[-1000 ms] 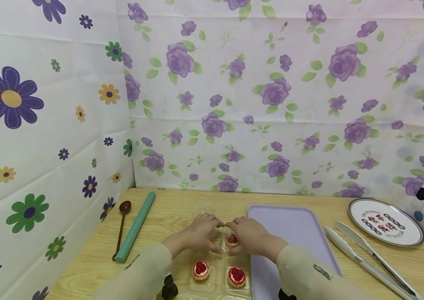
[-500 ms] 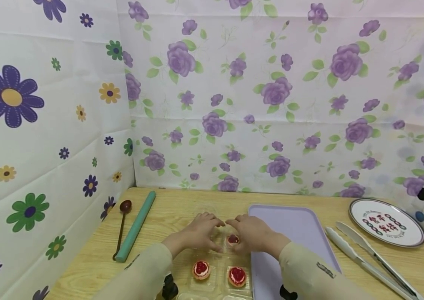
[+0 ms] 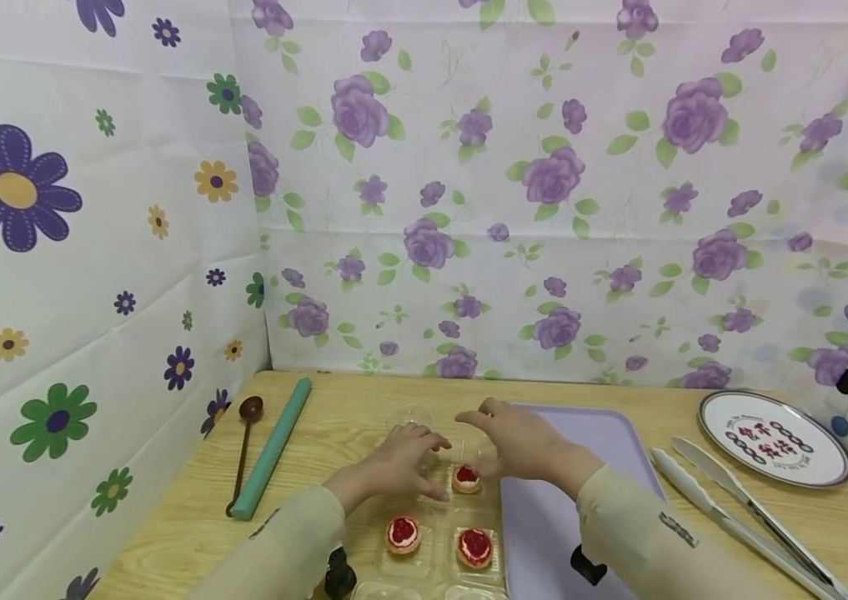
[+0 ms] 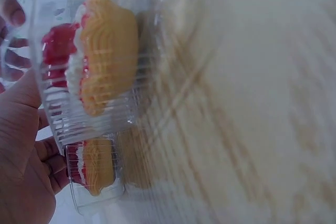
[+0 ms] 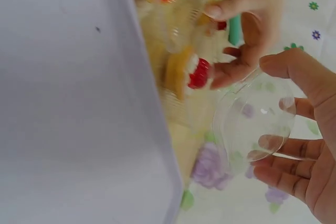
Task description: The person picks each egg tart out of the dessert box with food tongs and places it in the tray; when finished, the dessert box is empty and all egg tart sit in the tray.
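Observation:
My right hand (image 3: 524, 440) grips a clear plastic lid (image 5: 241, 124) between thumb and fingers, beside the rear right fruit tart (image 3: 466, 478). That tart has a yellow crust, white cream and red topping. My left hand (image 3: 397, 467) is spread over the rear left spot, thumb and fingers apart; the tart there is hidden by it in the head view. Nearer stand the front left tart (image 3: 403, 535) and the front right tart (image 3: 474, 547), each in a clear plastic box. In the left wrist view a boxed tart (image 4: 107, 56) lies close by the left thumb.
A lilac tray (image 3: 581, 500) lies right of the boxes. Farther right are metal tongs (image 3: 754, 517) and a white plate (image 3: 775, 442) with red lettering. On the left lie a teal rolling pin (image 3: 273, 450) and a brown spoon (image 3: 245, 446). Patterned cloth walls the back and left.
My right hand has moved right and up, away from the left hand, and the rear right tart shows more fully. My left hand has hardly moved.

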{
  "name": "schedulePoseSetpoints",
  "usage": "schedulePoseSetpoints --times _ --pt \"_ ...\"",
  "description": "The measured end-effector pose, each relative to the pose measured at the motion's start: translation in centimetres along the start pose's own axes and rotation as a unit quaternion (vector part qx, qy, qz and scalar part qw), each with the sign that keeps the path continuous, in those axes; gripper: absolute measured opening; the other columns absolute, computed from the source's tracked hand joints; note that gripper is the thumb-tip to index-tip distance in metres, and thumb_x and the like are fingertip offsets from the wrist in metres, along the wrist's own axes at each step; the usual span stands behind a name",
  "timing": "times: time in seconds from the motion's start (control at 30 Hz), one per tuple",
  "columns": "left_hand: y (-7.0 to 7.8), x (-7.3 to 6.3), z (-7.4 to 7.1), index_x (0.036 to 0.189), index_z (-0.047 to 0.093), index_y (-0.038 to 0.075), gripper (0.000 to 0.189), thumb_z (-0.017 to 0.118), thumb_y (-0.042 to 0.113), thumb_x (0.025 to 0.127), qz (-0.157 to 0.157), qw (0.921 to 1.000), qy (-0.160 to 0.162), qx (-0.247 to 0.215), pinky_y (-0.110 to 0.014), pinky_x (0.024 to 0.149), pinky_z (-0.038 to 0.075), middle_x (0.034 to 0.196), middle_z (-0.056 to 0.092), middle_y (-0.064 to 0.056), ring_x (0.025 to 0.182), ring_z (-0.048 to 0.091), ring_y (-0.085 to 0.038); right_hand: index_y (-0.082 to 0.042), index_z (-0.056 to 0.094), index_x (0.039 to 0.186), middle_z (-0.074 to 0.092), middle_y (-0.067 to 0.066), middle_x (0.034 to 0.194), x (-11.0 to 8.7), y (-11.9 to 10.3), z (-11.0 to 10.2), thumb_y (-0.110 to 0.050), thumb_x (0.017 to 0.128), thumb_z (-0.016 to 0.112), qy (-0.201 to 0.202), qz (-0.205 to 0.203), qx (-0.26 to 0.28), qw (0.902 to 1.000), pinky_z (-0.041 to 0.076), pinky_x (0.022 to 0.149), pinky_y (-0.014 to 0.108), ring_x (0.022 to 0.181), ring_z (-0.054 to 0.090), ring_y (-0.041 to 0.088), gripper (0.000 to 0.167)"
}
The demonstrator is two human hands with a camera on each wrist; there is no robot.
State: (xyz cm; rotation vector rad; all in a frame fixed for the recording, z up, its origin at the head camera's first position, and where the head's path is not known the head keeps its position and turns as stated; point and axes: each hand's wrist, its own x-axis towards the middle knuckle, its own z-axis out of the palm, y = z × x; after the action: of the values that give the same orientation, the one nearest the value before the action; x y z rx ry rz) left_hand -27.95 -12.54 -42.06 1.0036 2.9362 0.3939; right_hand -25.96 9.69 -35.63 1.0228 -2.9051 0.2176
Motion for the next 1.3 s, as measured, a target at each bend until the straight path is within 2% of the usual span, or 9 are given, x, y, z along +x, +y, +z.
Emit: schedulePoseSetpoints --times 0.1,0.27,0.37,0.6,0.8,1.0,1.13,1.3 --pt "-0.1 0.0 0.1 0.129 0.056 0.019 0.073 0.076 0.059 0.070 0.000 1.0000 0.002 -0.001 -0.046 0.104 0.036 0.118 0.061 0.001 0.111 0.051 -0.018 -0.018 0.050 0.137 0.059 0.009 0.116 0.0 0.3 -0.6 -0.040 0.077 0.076 0.019 -0.013 -0.003 0.9997 0.051 0.066 0.033 0.085 0.058 0.018 0.070" --pt "-0.1 -0.1 0.1 0.129 0.056 0.020 0.073 0.076 0.058 0.071 -0.001 1.0000 0.002 -0.008 -0.047 0.107 0.034 0.120 0.060 0.000 0.114 0.051 -0.019 -0.011 0.050 0.133 0.061 0.010 0.116 0.1 1.0 -1.2 -0.040 0.074 0.077 0.073 -0.041 -0.041 0.9957 0.051 0.088 0.047 0.101 0.061 0.028 0.071" --pt "0.0 -0.1 -0.2 0.129 0.056 0.021 0.072 0.076 0.058 0.071 -0.001 1.0000 0.003 -0.008 -0.046 0.106 0.035 0.120 0.060 0.000 0.113 0.051 -0.019 -0.009 0.049 0.132 0.061 0.011 0.119 0.2 1.3 -1.5 -0.040 0.075 0.077 0.096 -0.036 -0.039 0.9939 0.050 0.093 0.048 0.107 0.061 0.030 0.071" --pt "-0.1 -0.2 -0.2 0.128 0.056 0.019 0.071 0.077 0.056 0.071 0.008 0.9999 0.009 -0.011 -0.046 0.104 0.035 0.118 0.061 -0.002 0.112 0.052 -0.020 -0.008 0.046 0.135 0.058 0.014 0.128 0.4 1.9 -1.1 -0.040 0.077 0.074 0.119 0.004 0.013 0.9928 0.049 0.096 0.049 0.118 0.056 0.033 0.072" --pt "-0.1 -0.4 -0.2 0.129 0.056 0.021 0.070 0.077 0.055 0.072 -0.001 0.9998 0.008 -0.017 -0.046 0.105 0.035 0.120 0.061 -0.001 0.113 0.051 -0.020 -0.005 0.045 0.135 0.056 0.017 0.128 0.7 2.2 -0.7 -0.036 0.077 0.075 0.144 0.010 0.061 0.9877 0.050 0.095 0.049 0.117 0.055 0.033 0.072" --pt "-0.1 -0.4 -0.3 0.129 0.056 0.022 0.070 0.076 0.057 0.072 -0.003 0.9998 0.009 -0.016 -0.046 0.106 0.035 0.121 0.060 -0.001 0.115 0.051 -0.021 -0.002 0.043 0.135 0.052 0.018 0.131 1.2 3.2 -0.2 -0.030 0.080 0.076 0.123 0.037 0.139 0.9818 0.049 0.094 0.050 0.118 0.054 0.033 0.070" --pt "-0.2 -0.3 0.0 0.129 0.056 0.022 0.071 0.077 0.057 0.071 0.000 0.9998 0.010 -0.015 -0.046 0.104 0.036 0.119 0.060 -0.001 0.113 0.052 -0.020 -0.004 0.043 0.133 0.052 0.019 0.130 1.7 4.0 0.4 -0.026 0.080 0.075 0.113 0.049 0.196 0.9728 0.051 0.090 0.047 0.117 0.054 0.032 0.065" --pt "-0.3 -0.2 0.3 0.129 0.055 0.022 0.072 0.077 0.058 0.071 0.003 0.9998 0.012 -0.015 -0.044 0.102 0.037 0.116 0.061 0.000 0.111 0.052 -0.019 -0.005 0.046 0.127 0.054 0.016 0.129 2.2 4.9 1.1 -0.023 0.079 0.075 0.111 0.063 0.228 0.9652 0.054 0.086 0.043 0.118 0.056 0.033 0.058"
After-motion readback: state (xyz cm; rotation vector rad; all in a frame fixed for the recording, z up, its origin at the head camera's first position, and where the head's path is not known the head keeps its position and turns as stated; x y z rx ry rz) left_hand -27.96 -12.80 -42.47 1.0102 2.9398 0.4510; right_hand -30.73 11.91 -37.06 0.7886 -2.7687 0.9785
